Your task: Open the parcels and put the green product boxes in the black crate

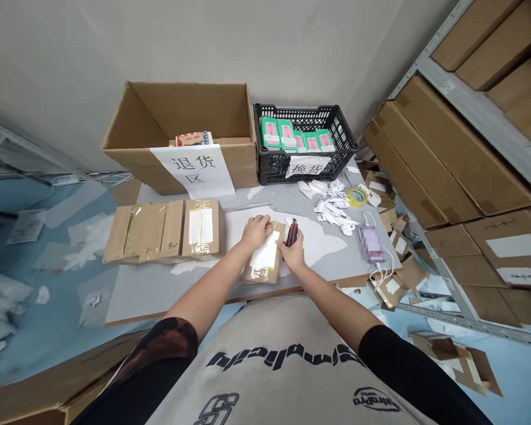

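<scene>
"退货区" on ctn sign, "换货" on crate sign

Bare left forearm and right forearm extended forward, converging. Left hand lay palm-down, fingers flat and together. Right hand curled closed, just beside it.

Small flat brown cardboard parcel w/ clear tape & white label on top, lying slightly skewed on grey tabletop, left hand flat on its far end. Black-and-red utility knife held upright in right hand, just beside parcel.
</scene>
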Available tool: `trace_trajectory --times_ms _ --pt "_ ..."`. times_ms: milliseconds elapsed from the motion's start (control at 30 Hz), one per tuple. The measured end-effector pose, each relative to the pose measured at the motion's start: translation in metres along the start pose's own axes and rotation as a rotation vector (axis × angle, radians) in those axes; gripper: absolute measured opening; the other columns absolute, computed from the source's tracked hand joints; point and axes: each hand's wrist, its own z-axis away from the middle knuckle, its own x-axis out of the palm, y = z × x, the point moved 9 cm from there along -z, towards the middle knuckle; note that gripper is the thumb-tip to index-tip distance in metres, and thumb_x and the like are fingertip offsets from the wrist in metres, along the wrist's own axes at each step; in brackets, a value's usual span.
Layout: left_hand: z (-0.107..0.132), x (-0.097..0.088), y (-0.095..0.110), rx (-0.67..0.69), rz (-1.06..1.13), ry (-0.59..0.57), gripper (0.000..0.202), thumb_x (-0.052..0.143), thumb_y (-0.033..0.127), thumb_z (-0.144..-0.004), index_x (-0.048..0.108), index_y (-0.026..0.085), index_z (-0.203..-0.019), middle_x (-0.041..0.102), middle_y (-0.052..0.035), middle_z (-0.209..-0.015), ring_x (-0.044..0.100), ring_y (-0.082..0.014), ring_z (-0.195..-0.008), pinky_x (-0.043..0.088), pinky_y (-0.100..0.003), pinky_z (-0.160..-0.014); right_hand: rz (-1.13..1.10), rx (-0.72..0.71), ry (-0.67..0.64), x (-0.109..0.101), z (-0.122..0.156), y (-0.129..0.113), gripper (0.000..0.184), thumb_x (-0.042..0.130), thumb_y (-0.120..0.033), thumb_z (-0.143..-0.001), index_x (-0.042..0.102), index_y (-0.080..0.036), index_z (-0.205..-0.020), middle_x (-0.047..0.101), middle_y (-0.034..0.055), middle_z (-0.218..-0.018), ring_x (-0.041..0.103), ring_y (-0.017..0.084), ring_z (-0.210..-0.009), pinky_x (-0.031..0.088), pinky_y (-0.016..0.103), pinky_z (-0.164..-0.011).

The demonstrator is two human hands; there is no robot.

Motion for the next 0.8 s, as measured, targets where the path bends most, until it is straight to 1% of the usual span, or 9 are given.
trace_trajectory --times_ms 133,200,267,367,467,533,600,733,800 --pt "-0.003 -0.005 -0.031 -0.088 0.157 0.065 0.011 0.056 0.025 -0.081 0.058 0.021 -0.091 0.065 -0.0083 -0.098 0.059 -0.0263 -0.102 0.046 -0.041 -0.093 -0.01 -0.028 -0.069 0.018 -0.006 -0.007 0.092 0.073 -0.039 -0.074 0.022 -0.022 -0.149 0.061 0.011 -0.129 0.067 0.019 -0.093 0.05 0.037 -0.096" --pt "-0.001 -0.011 -0.046 -0.146 0.223 0.099 0.006 0.052 0.026 -0.083 0.056 0.021 -0.084 0.065 -0.0075 -0.094 0.061 -0.0245 -0.093 0.048 -0.039 -0.087 0.005 -0.07 -0.13 0.028 -0.013 -0.018 0.092 0.073 -0.038 -0.073 0.024 -0.021 -0.148 0.061 0.0114 -0.13 0.066 0.019 -0.095 0.049 0.038 -0.098" --pt "0.002 -0.018 -0.057 -0.192 0.295 0.142 0.01 0.046 0.026 -0.086 0.054 0.022 -0.08 0.066 -0.0057 -0.092 0.062 -0.0221 -0.091 0.049 -0.036 -0.085 0.024 -0.118 -0.167 0.036 -0.023 -0.031 0.09 0.073 -0.037 -0.073 0.026 -0.019 -0.148 0.059 0.0127 -0.132 0.065 0.021 -0.1 0.049 0.038 -0.099" --pt "0.008 -0.022 -0.069 -0.263 0.395 0.228 0.014 0.04 0.027 -0.09 0.053 0.023 -0.087 0.067 -0.0033 -0.096 0.063 -0.0187 -0.093 0.049 -0.031 -0.085 0.129 -0.163 -0.167 0.034 -0.039 -0.05 0.089 0.074 -0.038 -0.072 0.029 -0.019 -0.147 0.057 0.0133 -0.135 0.062 0.024 -0.11 0.047 0.04 -0.1" --pt "0.016 -0.014 -0.076 -0.375 0.459 0.325 0.015 0.038 0.032 -0.092 0.05 0.022 -0.093 0.066 -0.004 -0.098 0.063 -0.0181 -0.094 0.05 -0.03 -0.082 0.272 -0.168 -0.169 0.014 -0.049 -0.061 0.088 0.075 -0.041 -0.072 0.031 -0.024 -0.146 0.063 0.0095 -0.126 0.063 0.025 -0.107 0.046 0.043 -0.1" --pt "0.021 -0.003 -0.077 -0.451 0.481 0.378 0.017 0.037 0.034 -0.092 0.049 0.022 -0.094 0.064 -0.0048 -0.098 0.063 -0.0182 -0.094 0.051 -0.031 -0.081 0.325 -0.157 -0.234 -0.005 -0.047 -0.059 0.088 0.076 -0.044 -0.072 0.032 -0.026 -0.146 0.067 0.0069 -0.114 0.066 0.025 -0.097 0.048 0.044 -0.097" --pt "0.027 0.007 -0.075 -0.514 0.487 0.42 0.019 0.037 0.036 -0.092 0.049 0.021 -0.096 0.063 -0.0058 -0.1 0.062 -0.0188 -0.096 0.051 -0.031 -0.082 0.345 -0.15 -0.312 -0.026 -0.04 -0.051 0.088 0.076 -0.046 -0.072 0.033 -0.027 -0.147 0.069 0.0054 -0.106 0.067 0.025 -0.092 0.049 0.045 -0.095" --pt "0.047 0.014 -0.07 -0.593 0.467 0.462 0.022 0.038 0.037 -0.092 0.048 0.02 -0.102 0.059 -0.011 -0.108 0.059 -0.0231 -0.106 0.05 -0.039 -0.09 0.296 -0.06 -0.197 -0.078 -0.036 -0.023 0.095 0.078 -0.049 -0.068 0.031 -0.024 -0.147 0.067 0.0078 -0.106 0.067 0.025 -0.09 0.052 0.045 -0.09" --pt "0.06 0.005 -0.064 -0.574 0.412 0.475 0.027 0.046 0.034 -0.089 0.048 0.018 -0.11 0.056 -0.0147 -0.116 0.052 -0.0278 -0.119 0.044 -0.046 -0.101 0.202 0.02 -0.189 -0.086 -0.036 -0.006 0.1 0.079 -0.05 -0.067 0.027 -0.023 -0.148 0.066 0.0057 -0.1 0.067 0.023 -0.084 0.055 0.043 -0.083"
